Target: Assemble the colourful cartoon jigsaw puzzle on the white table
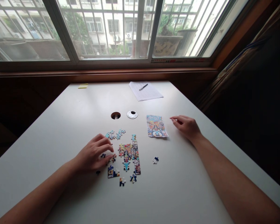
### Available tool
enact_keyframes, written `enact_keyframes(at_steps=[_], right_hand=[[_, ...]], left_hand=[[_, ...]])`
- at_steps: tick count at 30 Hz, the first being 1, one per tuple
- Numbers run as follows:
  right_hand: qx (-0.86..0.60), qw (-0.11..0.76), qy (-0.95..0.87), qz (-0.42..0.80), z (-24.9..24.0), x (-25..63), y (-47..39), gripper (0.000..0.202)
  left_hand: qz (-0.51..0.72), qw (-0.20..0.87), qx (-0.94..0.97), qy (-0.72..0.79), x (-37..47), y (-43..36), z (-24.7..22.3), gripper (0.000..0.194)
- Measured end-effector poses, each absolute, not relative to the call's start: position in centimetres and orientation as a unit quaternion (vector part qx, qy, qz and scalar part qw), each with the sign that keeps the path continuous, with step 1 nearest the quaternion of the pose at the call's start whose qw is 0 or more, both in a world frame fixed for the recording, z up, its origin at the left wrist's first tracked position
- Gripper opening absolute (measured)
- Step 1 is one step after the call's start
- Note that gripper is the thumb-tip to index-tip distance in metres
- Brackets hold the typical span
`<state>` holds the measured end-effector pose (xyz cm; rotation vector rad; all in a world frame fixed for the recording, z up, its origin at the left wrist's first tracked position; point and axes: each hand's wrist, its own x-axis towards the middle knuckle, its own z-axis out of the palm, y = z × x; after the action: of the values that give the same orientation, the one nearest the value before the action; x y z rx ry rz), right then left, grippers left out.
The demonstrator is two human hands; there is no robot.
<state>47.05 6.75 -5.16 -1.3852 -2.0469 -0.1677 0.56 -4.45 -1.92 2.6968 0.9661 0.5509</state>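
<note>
My left hand (96, 152) hovers low over loose jigsaw pieces (114, 158) left of the partly joined puzzle (129, 151). Its thumb and index finger are apart, with no piece visible between them; some pieces lie partly hidden beneath it. My right hand (185, 125) rests on the table, fingers closed together and holding nothing I can see. Just left of it lies a small picture sheet (156, 127) with cartoon figures. Light blue pieces (119, 133) lie above the joined part. Dark blue and yellow pieces (112, 172) sit below it, and a single piece (156, 160) lies to its right.
The white table (177, 193) has a round hole (115, 115) and a silver grommet (132, 114). Papers (151, 93) with a pen (143, 87) lie at the far edge, and yellow sticky notes (83, 86) at far left. A barred window (112, 31) stands behind.
</note>
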Motion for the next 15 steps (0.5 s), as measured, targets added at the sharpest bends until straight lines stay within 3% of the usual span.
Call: enact_keyframes(at_steps=[15], right_hand=[[-0.532, 0.322, -0.782, -0.05, -5.1, 47.1, 6.7, 0.023]], left_hand=[[0.178, 0.141, 0.917, 0.327, 2.0, -5.5, -1.3, 0.008]])
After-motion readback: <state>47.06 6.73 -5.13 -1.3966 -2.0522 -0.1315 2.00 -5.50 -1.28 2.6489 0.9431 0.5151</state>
